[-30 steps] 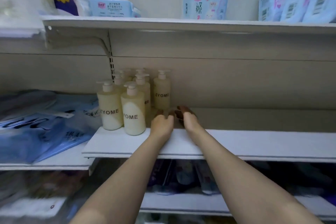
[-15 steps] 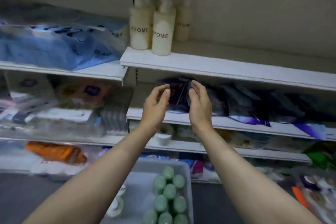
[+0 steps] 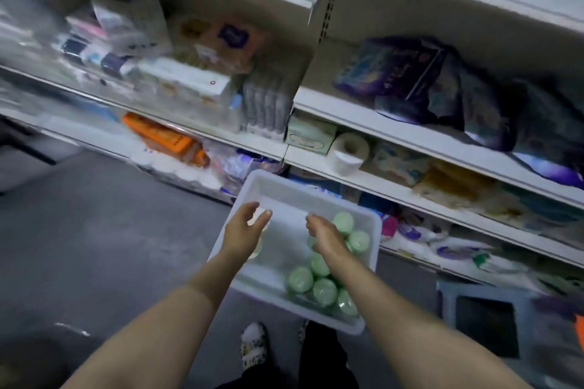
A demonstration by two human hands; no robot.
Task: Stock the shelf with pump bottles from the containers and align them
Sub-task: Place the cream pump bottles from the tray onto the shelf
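A white plastic bin (image 3: 366, 281) stands on the floor in front of the shelving. Along its right side sit several green-topped bottles (image 3: 300, 278), seen from above. At the bin's left side lies a cream bottle (image 3: 256, 249), mostly hidden under my left hand. My left hand (image 3: 245, 227) hovers over the bin's left half, fingers apart, holding nothing. My right hand (image 3: 322, 230) hangs over the green tops, fingers loosely curled down, holding nothing. The shelf with the cream pump bottles is out of view.
Shelves of packaged goods fill the top and right: purple packs (image 3: 410, 79), a toilet roll (image 3: 347, 151), an orange pack (image 3: 167, 139). A grey stool (image 3: 483, 319) stands right of the bin. My feet (image 3: 252, 344) are just before the bin. Grey floor (image 3: 94, 246) lies left.
My view has swung down from the pump-bottle shelf to the floor. Both hands have dropped from the shelf level to just over the white bin.
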